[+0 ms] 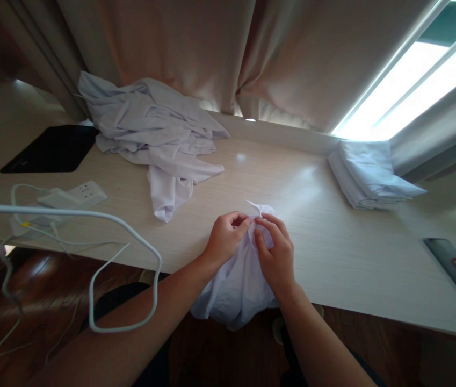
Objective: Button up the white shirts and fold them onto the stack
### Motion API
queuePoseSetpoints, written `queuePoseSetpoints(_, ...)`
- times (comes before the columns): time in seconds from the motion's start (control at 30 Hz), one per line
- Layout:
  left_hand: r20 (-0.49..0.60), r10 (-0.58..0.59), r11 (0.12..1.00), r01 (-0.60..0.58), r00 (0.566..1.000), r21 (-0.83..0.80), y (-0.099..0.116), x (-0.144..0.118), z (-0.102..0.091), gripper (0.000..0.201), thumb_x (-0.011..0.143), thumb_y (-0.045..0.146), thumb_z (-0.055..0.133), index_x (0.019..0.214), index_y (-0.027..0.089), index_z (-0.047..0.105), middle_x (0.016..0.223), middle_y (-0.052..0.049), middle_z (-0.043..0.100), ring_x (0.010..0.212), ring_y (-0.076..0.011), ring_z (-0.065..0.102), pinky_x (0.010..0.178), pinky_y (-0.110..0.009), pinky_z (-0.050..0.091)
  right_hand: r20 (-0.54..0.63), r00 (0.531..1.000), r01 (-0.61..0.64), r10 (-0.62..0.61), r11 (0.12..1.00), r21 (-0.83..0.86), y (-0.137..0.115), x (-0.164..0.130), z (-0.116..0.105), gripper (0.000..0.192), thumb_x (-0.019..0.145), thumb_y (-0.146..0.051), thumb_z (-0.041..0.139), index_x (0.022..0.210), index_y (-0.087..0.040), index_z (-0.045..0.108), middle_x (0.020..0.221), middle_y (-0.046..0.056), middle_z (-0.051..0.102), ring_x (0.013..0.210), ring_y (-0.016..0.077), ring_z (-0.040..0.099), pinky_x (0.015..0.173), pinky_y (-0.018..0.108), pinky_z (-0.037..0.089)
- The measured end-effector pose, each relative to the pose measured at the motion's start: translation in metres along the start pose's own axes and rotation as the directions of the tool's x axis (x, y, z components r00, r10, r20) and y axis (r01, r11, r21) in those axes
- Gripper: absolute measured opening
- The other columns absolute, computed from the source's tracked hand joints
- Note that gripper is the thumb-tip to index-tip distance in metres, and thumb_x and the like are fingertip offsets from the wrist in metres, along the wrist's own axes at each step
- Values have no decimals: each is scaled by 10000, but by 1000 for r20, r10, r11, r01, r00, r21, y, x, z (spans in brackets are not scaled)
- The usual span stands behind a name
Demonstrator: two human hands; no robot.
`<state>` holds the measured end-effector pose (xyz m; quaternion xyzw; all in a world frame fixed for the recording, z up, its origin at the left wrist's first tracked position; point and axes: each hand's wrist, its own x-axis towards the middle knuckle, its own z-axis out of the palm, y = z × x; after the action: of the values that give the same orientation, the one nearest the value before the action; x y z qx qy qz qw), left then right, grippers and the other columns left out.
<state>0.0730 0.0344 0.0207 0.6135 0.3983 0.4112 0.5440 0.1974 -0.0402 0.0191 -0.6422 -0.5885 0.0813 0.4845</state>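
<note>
A white shirt (236,287) hangs over the front edge of the table, its upper end on the tabletop and its lower part bunched below the edge. A pointed flap like a collar tip (260,207) sticks up just beyond my fingers. My left hand (228,236) pinches the cloth from the left, thumb and fingers together. From the right, my right hand (275,250) grips the same spot, its fingertips meeting those of the left. Whatever small part lies between the fingertips is hidden.
Crumpled white cloth (151,123) lies at the back left, beside a black mouse pad (52,149). A power strip (86,194) and a loose white cable (123,217) are at left. Folded white cloth (367,172) and a phone (455,267) rest at right. Curtains (179,54) hang behind.
</note>
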Motion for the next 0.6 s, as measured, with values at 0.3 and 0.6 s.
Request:
queuePoseSetpoints(0.3, 42, -55, 993, 59, 998, -104, -9, 0, 2, 255, 863, 382, 627, 838, 140, 702, 798, -41, 692, 743, -156, 608, 690, -256, 453, -52, 997, -58, 59, 998, 18, -2, 2, 2, 121, 885, -224, 618, 1005, -216, 632, 1184, 95, 620, 1156, 231, 573, 1038, 441, 440)
queuePoseSetpoints(0.6, 47, -128, 968, 135, 991, -212, -12, 0, 3, 264, 834, 399, 674, 845, 138, 715, 823, -48, 701, 769, -151, 612, 718, -248, 466, -33, 997, -72, 72, 997, 1, 3, 1, 1, 130, 907, -250, 603, 1019, -221, 663, 1138, 79, 610, 1105, 222, 574, 1007, 418, 449)
